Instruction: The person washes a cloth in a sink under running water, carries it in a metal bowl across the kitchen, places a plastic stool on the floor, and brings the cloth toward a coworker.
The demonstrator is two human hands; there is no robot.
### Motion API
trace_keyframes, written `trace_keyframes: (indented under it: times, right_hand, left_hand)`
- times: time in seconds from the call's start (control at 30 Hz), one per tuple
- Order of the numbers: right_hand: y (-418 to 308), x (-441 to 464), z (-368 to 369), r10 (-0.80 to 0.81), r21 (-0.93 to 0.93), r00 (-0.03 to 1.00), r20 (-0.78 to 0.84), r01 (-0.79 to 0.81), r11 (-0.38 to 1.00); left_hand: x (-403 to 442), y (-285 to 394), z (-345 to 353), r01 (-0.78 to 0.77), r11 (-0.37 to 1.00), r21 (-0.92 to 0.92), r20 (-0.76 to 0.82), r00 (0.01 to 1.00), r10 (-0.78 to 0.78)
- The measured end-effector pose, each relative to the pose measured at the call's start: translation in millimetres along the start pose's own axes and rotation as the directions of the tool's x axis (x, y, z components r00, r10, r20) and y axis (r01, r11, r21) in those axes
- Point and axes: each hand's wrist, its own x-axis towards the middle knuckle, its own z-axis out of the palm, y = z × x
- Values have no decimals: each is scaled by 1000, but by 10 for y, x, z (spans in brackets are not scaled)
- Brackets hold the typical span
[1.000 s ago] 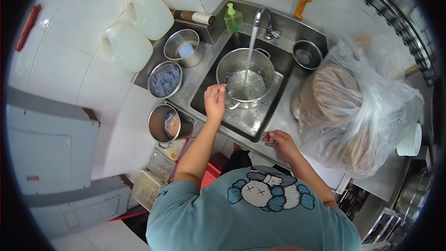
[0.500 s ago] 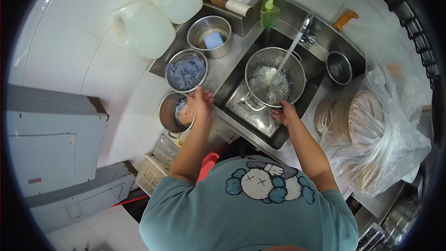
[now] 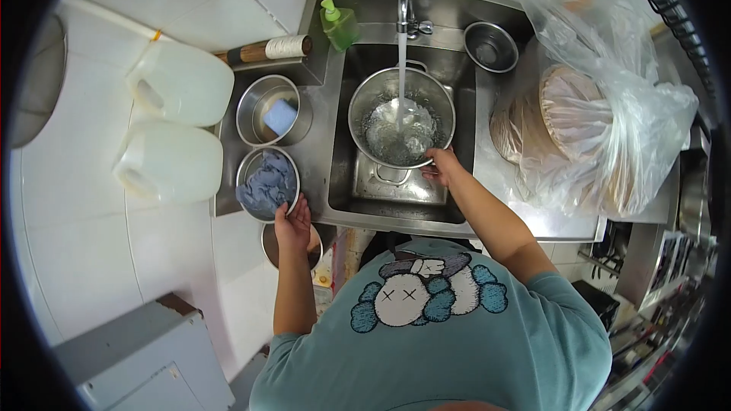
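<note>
A two-handled metal pot (image 3: 358,133) is in the sink, tilted a little, with water from the tap (image 3: 403,11) running into it and churning. My right hand (image 3: 442,165) is closed on the pot's near right rim. On the left counter, a round metal bowl (image 3: 295,170) holds a crumpled blue-grey cloth (image 3: 268,184). My left hand (image 3: 293,224) grips that bowl's near right rim, thumb at the edge and fingers along the outside. Just behind stands a second metal bowl (image 3: 247,118) with a blue sponge (image 3: 280,116) in it.
A green pump bottle (image 3: 339,25) and a bamboo brush (image 3: 270,49) lie behind the sink (image 3: 358,202). A small metal bowl (image 3: 491,47) stands right of the tap. Plastic-wrapped round stacks (image 3: 571,110) fill the right counter. Two white jugs (image 3: 171,160) stand left; another pot (image 3: 314,247) sits below.
My left hand has moved from above the lower pot onto the rim of the bowl with the cloth. My right hand stays at the pot's rim. The view has turned.
</note>
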Motion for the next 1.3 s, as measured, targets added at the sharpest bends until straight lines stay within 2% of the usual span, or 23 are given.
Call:
trace_keyframes:
  times: [0.07, 0.23, 0.33, 0.4, 0.47, 0.53, 0.57, 0.67, 0.7, 0.77, 0.8, 0.83, 0.87, 0.93, 0.97, 1.0, 1.03, 1.07, 1.1, 1.17, 1.2, 1.23, 1.3]
  right_hand:
    - [69, -30, 103, -28, 6, 993, -115, 29, 1000]
    - [72, -78, 169, -79, 151, 994, -81, 90, 984]
    - [126, -57, 187, -139, 67, 978, -153, 151, 986]
    - [159, -98, 205, -262, -20, 937, -233, 265, 964]
    - [225, -145, 195, -194, 34, 945, -261, 210, 977]
    - [324, -166, 166, -228, 32, 937, -266, 245, 969]
    - [544, 134, 63, -334, 9, 898, -285, 351, 936]
    - [622, -38, 9, -355, 9, 902, -244, 368, 930]
    - [708, -41, 3, -317, 89, 912, -260, 349, 933]
    - [840, -81, -71, -291, 101, 921, -259, 326, 940]
    - [812, -183, -49, -267, 111, 931, -250, 301, 947]
    - [791, -303, -48, -225, 244, 948, -225, 278, 929]
    - [811, -324, -82, -225, 246, 947, -228, 280, 928]
    - [851, -359, -196, -221, 166, 964, -145, 245, 955]
    - [733, -605, -165, -316, 96, 940, -131, 329, 939]
    - [648, -693, -158, -319, 95, 939, -131, 332, 938]
    - [572, -740, -153, -638, -233, 724, -263, 594, 770]
    - [489, -797, -136, -881, -556, 397, -259, 684, 472]
    - [263, -872, -118, -882, -554, 389, -266, 687, 470]
    - [-391, -884, -99, -962, -736, 257, 90, 668, 109]
    - [-587, -665, -87, -939, -703, 333, 85, 687, 180]
    - [-775, -368, -79, -912, -670, 403, 79, 699, 251]
    - [-1042, 222, -67, -846, -758, 533, 20, 560, 335]
  left_hand:
    - [-9, 9, -59, -8, 1000, -28, 78, 997, 10]
    - [95, 31, -145, -8, 1000, -16, 78, 997, 9]
    - [94, 33, -194, -55, 998, 3, 68, 996, 54]
    - [49, 17, -198, -36, 998, 49, 65, 997, 33]
    - [-17, -5, -191, -12, 997, 72, 81, 997, 6]
    - [-35, -47, -140, 10, 996, 91, 94, 995, -18]
    - [-51, -72, -106, 14, 999, 47, 116, 993, -19]
    - [-68, -150, -69, 30, 1000, 10, 142, 989, -31]
    - [-141, -190, -13, 3, 1000, 0, 175, 985, -3]
    - [-332, -249, 110, -19, 1000, -11, 212, 977, 21]
    - [-457, -252, 186, 82, 996, -27, 187, 979, -76]
    - [-514, -269, 235, 181, 982, -45, 164, 971, -172]
    - [-472, -333, 204, 184, 982, -42, 166, 971, -175]
    - [-357, -503, 124, 424, 893, 153, 106, 891, -441]
    - [-477, -514, 325, 410, 890, 198, 134, 888, -439]
    - [-524, -563, 487, 409, 891, 197, 138, 888, -438]
    - [-553, -618, 631, 348, 896, 277, 96, 917, -386]
    - [-567, -671, 713, 287, 887, 361, 60, 942, -330]
    - [-540, -753, 752, 283, 886, 367, 68, 942, -330]
    - [-365, -919, 766, 222, 832, 509, 103, 943, -315]
    - [-200, -986, 699, 216, 824, 524, 118, 939, -322]
    - [3, -1088, 604, 266, 813, 517, 206, 884, -420]
    - [150, -1146, 650, 328, 745, 580, 290, 772, -566]
